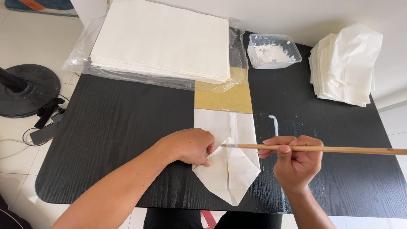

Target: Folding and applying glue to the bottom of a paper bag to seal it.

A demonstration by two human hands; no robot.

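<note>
1. A white paper bag (227,159) lies flat near the front edge of the black wood-grain table (118,123), between the two hands. Its near end is folded into a point, with angled flaps meeting along a centre seam; its far end butts against a tan cardboard strip (223,99).
2. The paper looks thin and matte, creased sharply at the folds, with a narrow glossy line along the middle seam.
3. The left hand (190,146) rests on the bag's left flap, fingers curled under and pressing the paper down against the table.
4. The right hand (294,161) grips a long wooden brush (322,149), fingers closed around the handle with the thumb on top. The brush lies almost level, its small bristle tip touching the bag near the top of the folded flap, just beside the left hand's fingers.
5. A streak of white paste (274,123) marks the table just right of the bag.
6. At the far edge stand a clear plastic tub (273,51) holding white paste, a large stack of white sheets (163,40) in clear wrapping, and a pile of finished folded bags (345,63) at the right.
</note>
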